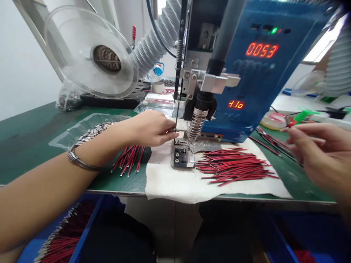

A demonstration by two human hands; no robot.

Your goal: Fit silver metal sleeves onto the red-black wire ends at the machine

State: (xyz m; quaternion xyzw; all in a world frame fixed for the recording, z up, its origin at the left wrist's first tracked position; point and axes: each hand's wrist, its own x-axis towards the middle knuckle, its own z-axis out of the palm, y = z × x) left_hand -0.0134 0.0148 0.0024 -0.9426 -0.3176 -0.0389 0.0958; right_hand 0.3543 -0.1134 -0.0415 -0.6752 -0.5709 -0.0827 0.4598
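Observation:
My left hand reaches in under the soldering machine's head, with thumb and forefinger pinched on a small metal part. Just below the fingertips is a black and silver fixture. Beside it the spring-wrapped iron tip points down. On the right, my right hand is raised above the table edge, its thumb and forefinger closed on a red wire, seen mostly end-on. A pile of red and black wires lies on a white cloth between the hands.
A blue machine housing with lit red digits stands behind the cloth. At left are a clear reel, a plastic tray of metal parts and more red wires. Below the table edge sits a blue bin of wires.

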